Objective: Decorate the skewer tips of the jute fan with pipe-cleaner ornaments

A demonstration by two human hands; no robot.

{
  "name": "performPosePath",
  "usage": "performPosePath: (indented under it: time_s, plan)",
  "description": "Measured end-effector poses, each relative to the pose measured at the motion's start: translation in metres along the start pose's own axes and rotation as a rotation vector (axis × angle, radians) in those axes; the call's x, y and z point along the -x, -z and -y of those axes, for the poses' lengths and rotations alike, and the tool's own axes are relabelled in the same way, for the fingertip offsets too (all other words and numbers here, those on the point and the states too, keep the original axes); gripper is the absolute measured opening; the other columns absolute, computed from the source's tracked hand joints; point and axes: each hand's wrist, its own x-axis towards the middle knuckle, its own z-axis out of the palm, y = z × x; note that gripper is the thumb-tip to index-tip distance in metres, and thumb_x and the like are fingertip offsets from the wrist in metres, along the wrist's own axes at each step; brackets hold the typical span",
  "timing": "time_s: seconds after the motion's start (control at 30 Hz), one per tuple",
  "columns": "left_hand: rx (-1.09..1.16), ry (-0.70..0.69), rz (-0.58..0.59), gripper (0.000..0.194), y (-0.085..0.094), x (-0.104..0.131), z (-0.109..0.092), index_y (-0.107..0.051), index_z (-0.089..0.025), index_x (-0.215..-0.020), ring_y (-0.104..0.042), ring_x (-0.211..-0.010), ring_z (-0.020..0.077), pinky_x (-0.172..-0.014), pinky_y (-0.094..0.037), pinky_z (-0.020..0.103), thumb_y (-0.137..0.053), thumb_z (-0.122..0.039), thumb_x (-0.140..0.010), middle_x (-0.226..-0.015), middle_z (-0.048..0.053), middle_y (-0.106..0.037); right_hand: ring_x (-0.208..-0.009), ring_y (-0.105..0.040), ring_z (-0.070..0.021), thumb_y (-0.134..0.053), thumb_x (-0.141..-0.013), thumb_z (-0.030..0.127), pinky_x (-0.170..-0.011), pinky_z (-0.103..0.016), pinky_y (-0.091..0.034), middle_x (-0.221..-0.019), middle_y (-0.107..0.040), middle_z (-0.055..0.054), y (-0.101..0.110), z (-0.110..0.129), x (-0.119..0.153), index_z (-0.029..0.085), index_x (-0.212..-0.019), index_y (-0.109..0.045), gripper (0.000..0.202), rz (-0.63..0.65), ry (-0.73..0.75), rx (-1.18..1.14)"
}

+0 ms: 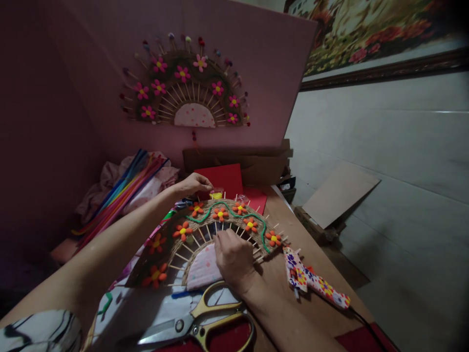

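A half-round fan (205,220) made of sticks and twine lies on the table, bearing orange flowers (220,214) and a wavy green strip (264,230). My right hand (234,256) is curled over the fan's sticks beside its pink dotted centre piece (203,268); its fingertips are partly hidden. Beyond the fan's far edge, my left hand (196,184) has thumb and fingers pinched together near a small tub with yellow in it (216,195). Whatever sits in that pinch is too small to name. Gold-handled scissors (194,322) lie in front of the fan.
On the right lies a flower-patterned glue gun (311,281) with its cord. Red sheets (223,178) lie behind the fan. Colourful pipe cleaners (124,200) rest on cloth at left. A finished fan with pink flowers (186,88) hangs on the upright pink board (264,88).
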Motion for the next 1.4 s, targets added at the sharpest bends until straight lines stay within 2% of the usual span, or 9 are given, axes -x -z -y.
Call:
performPosePath:
  time_s: [0.13,0.5,0.73,1.4]
  plan:
    - [-0.019,0.007,-0.009,0.011,-0.0009,-0.0037,0.0041,-0.069,-0.011,-0.062,-0.040,-0.043,0.0054,-0.042,-0.028,0.019,-0.071,-0.021,-0.057,-0.048,-0.002,-0.057,-0.064,-0.053,-0.0136,-0.042,-0.092,0.028,-0.056,-0.027,-0.025,-0.071,-0.058,-0.002,0.0000,0.0002,0.0009,0.020,-0.074,-0.053,0.023,0.005,0.000,0.018]
    - [-0.055,0.022,-0.004,0.010,-0.0004,-0.0045,0.0058,-0.067,-0.011,-0.061,-0.032,-0.038,0.0035,-0.038,-0.021,0.019,-0.070,-0.020,-0.059,-0.043,-0.004,-0.050,-0.064,-0.053,-0.0137,-0.041,-0.092,0.028,-0.056,-0.027,-0.025,-0.072,-0.059,-0.002,-0.0005,-0.0001,0.0008,0.020,-0.074,-0.053,0.023,0.001,0.007,0.020]
    - [-0.064,0.014,0.002,0.010,-0.0002,-0.0055,0.0049,-0.068,-0.010,-0.060,-0.038,-0.043,0.0046,-0.041,-0.025,0.019,-0.070,-0.019,-0.057,-0.048,-0.002,-0.056,-0.064,-0.052,-0.0140,-0.042,-0.091,0.027,-0.056,-0.028,-0.023,-0.071,-0.058,-0.002,0.0011,0.0006,0.0004,0.019,-0.074,-0.053,0.021,0.007,0.003,0.004]
    - [-0.083,0.000,0.008,0.013,0.0009,-0.0070,0.0085,-0.067,-0.010,-0.060,-0.039,-0.043,0.0054,-0.043,-0.025,0.020,-0.070,-0.022,-0.055,-0.046,-0.002,-0.054,-0.065,-0.053,-0.0143,-0.041,-0.091,0.028,-0.058,-0.028,-0.023,-0.072,-0.059,-0.003,0.0003,0.0001,0.0000,0.019,-0.074,-0.053,0.023,0.016,-0.002,0.001]
